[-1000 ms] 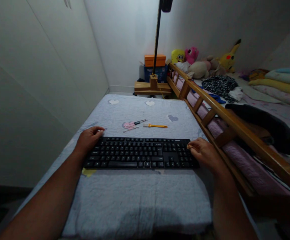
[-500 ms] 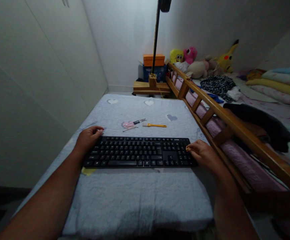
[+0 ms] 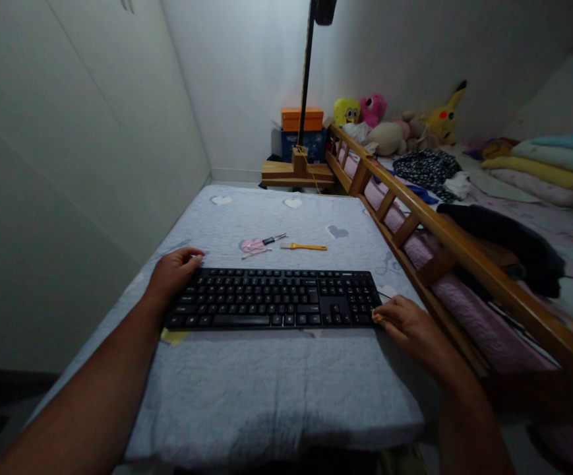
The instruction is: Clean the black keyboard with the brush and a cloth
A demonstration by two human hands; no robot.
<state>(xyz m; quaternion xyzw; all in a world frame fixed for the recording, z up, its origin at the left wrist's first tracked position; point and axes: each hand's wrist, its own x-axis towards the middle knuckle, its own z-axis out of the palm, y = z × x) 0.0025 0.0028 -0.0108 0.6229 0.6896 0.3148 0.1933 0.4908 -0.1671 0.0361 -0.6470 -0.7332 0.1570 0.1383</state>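
Note:
A black keyboard (image 3: 266, 298) lies flat across the cloth-covered table (image 3: 276, 382). My left hand (image 3: 173, 272) is at its upper left corner, fingers curled and pressed against the edge. Between the fingertips of my right hand (image 3: 402, 322) is a small tan piece (image 3: 377, 316), perhaps cloth or sponge; it touches the keyboard's lower right edge. Beyond the keyboard lie a flat brush (image 3: 308, 247) with a yellow handle, a slim tool (image 3: 272, 240) with a dark grip and metal tip, and a thin whitish stick (image 3: 256, 253).
A wooden bed rail (image 3: 409, 204) runs along the table's right side, with bedding and plush toys (image 3: 385, 137) behind it. A pale cabinet (image 3: 78, 165) stands at the left. Past the far edge are a wooden stand (image 3: 296, 173) with a pole and an orange box (image 3: 302, 119).
My right hand has slid toward me along the keyboard's right end, down to the lower corner, with the tan piece still pinched. My left hand has stayed in place.

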